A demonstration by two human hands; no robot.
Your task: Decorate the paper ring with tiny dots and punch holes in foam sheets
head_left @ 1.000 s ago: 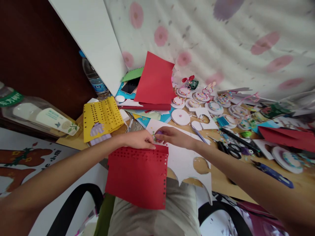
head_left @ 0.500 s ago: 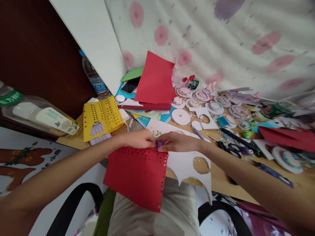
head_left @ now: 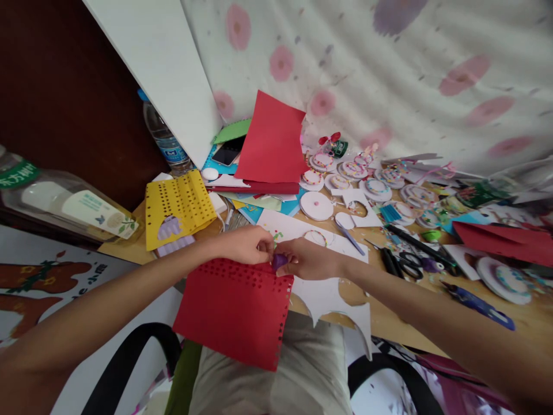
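Note:
A red sheet of paper [head_left: 235, 311] hangs over the table's front edge above my lap. Rows of small punched holes run along its upper part and down its right side. My left hand [head_left: 250, 245] is closed on the sheet's upper edge, fingertips pinched together. Beside it, my right hand [head_left: 309, 259] grips a small purple hole punch [head_left: 280, 262] at the sheet's top right corner. The punch's mouth and the paper's edge inside it are hidden by my fingers. Under my right hand lies a cut-out white sheet [head_left: 319, 294] with a beaded ring [head_left: 316, 236] on it.
A punched yellow sheet [head_left: 177, 207] lies to the left, near bottles. Behind stand a red sheet [head_left: 272, 138] and a phone [head_left: 228, 151]. White discs with beaded rings [head_left: 378, 190], scissors [head_left: 410, 265] and a blue craft knife [head_left: 477, 305] crowd the right.
The red sheet has shifted slightly left, its lower corners swinging that way. My right hand and the punch have dropped a little, uncovering more of the beaded ring behind.

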